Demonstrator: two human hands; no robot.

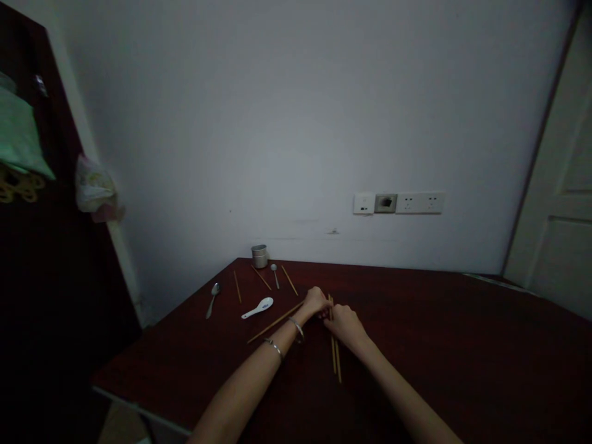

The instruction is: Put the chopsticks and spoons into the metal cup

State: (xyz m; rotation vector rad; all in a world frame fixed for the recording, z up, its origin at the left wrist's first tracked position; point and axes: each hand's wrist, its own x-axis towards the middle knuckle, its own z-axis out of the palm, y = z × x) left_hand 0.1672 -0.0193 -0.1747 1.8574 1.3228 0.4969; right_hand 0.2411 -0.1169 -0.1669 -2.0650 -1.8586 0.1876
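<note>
Two wooden chopsticks [335, 357] lie nearly side by side, pointing toward me, in front of my hands. My right hand [346, 324] is closed over their upper part from the right. From the left, my left hand [317, 302] bends its fingers in at the chopsticks' upper ends and touches them; its fingertips are partly hidden. Beside my left forearm, another chopstick [274, 324] slants across the table, its far end by the left wrist. A white soup spoon [259, 307] with a small blue mark rests left of it.
On the dark red table [439, 351], farther left, are a metal spoon [213, 300], a small long-handled spoon [275, 275] and several loose chopsticks [290, 280]. A metal cup [259, 256] stands at the back corner by the wall. Wall sockets [420, 203] sit above the table.
</note>
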